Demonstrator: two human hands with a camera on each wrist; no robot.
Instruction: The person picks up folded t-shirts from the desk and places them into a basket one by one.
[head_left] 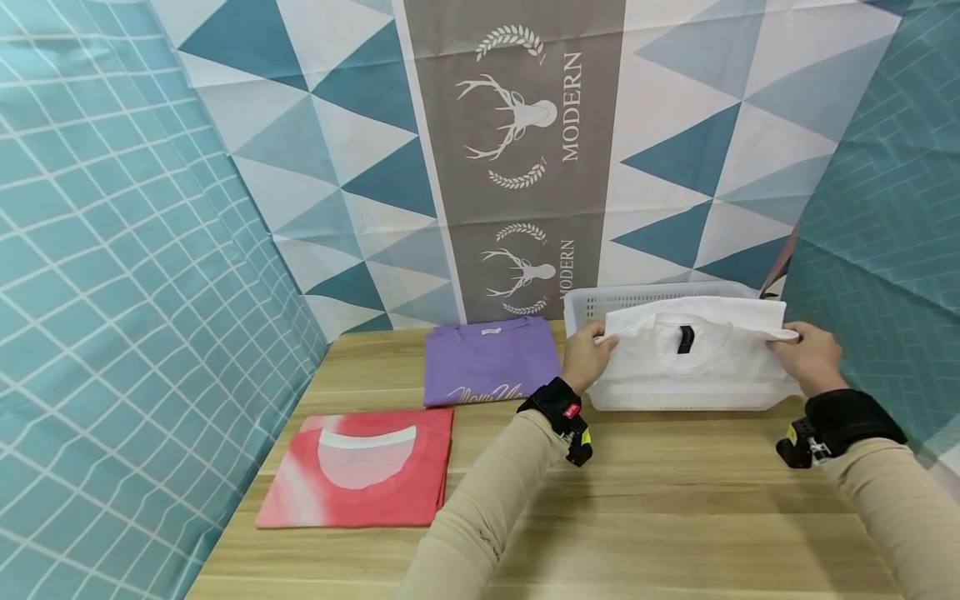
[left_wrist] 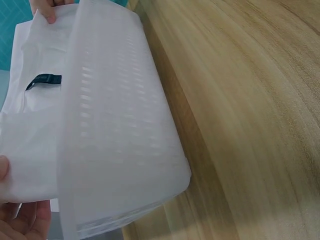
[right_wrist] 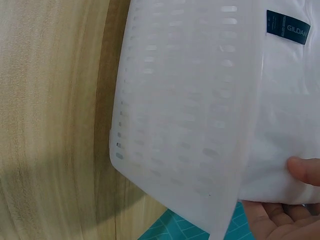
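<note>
A folded white T-shirt [head_left: 716, 367] with a black neck label [right_wrist: 288, 27] is held between both hands at the white perforated plastic basket [head_left: 675, 400]. My left hand [head_left: 587, 358] pinches the shirt's left edge, thumb on top and fingers beneath. On the opposite edge my right hand [head_left: 812, 358] grips it the same way, as the right wrist view shows. The shirt spans the basket's opening, its near part dipping behind the front wall [left_wrist: 115, 120]. The basket's back rim shows beyond the shirt, and its inside is mostly hidden.
Left of the basket lies a folded purple T-shirt [head_left: 487, 358] with white lettering. A folded red and pink T-shirt [head_left: 367, 467] lies nearer on the wooden table [head_left: 660, 517]. Patterned cloth [head_left: 517, 192] hangs behind, with teal cloth [head_left: 885, 250] at the right side.
</note>
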